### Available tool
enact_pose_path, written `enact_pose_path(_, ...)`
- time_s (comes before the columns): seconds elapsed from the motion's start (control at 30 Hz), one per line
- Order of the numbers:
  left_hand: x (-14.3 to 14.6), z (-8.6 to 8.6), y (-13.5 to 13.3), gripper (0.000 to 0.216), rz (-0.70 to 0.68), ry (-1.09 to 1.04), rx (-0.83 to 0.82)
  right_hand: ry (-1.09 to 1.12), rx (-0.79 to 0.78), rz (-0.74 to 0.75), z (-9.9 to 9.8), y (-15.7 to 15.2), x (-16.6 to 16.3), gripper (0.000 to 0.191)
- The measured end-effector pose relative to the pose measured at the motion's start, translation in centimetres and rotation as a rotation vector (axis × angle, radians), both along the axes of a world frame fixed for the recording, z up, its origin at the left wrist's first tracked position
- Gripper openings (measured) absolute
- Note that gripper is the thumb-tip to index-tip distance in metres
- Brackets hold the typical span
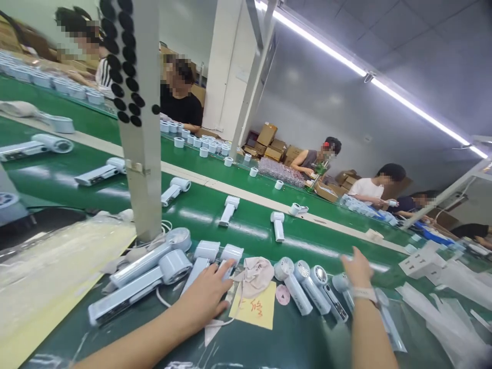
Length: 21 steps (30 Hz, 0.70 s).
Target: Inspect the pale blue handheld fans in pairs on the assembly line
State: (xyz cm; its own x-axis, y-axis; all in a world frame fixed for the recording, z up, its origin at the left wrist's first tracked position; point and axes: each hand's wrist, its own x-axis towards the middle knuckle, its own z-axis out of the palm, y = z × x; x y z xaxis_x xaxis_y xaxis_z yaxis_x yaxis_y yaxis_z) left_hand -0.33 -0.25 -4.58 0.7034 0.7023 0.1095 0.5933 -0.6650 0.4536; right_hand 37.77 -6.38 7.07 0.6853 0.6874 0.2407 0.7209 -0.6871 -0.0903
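Observation:
My left hand (209, 289) rests with fingers spread over a light blue handheld fan (231, 252); whether it presses on the fan, I cannot tell. A similar fan (206, 251) lies just left of it, and two bigger-looking ones, among them a fan (126, 292), lie further left. My right hand (357, 267) reaches out over the bench edge near the green belt, fingers apart and holding nothing I can see. Below it are a fan (340, 282) partly covered by my wrist and a row of fans (302, 287) to its left. A crumpled grey cloth (258, 277) lies between my hands.
A green conveyor belt (249, 241) carries spaced fans, such as a fan (277, 225). A metal post (144, 169) rises at left. Yellow paper (265, 307) with red writing lies on the bench. White plastic bags (442, 312) fill the right. Several co-workers sit across the line.

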Motion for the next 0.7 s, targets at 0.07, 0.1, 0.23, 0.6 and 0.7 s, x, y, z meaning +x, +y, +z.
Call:
enact_pose_path(0.07, -0.1, -0.4, 0.6, 0.026, 0.049, -0.197, -0.071, 0.125, -0.036, 0.151, -0.9, 3.7, -1.7, 0.032)
enact_pose_path(0.1, -0.2, -0.7, 1.0, 0.032, 0.067, -0.335, -0.126, 0.188, -0.049, 0.243, -1.5, 5.6, -2.9, 0.033)
enact_pose_path(0.23, -1.0, -0.7, 2.4, 0.068, 0.200, -0.977, -0.536, 0.345, -0.068, 0.478, -3.2, 12.2, -8.5, 0.035)
enact_pose_path(0.6, -1.1, 2.6, 1.3, 0.064, 0.204, -1.377, -1.259, 0.464, 0.021, 0.871, -3.5, 6.4, -21.4, 0.035)
enact_pose_path(0.7, -1.2, 2.3, 1.7, 0.062, 0.214, -1.518, -1.248, 0.580, 0.193, 1.046, -4.8, 1.9, -23.2, 0.039)
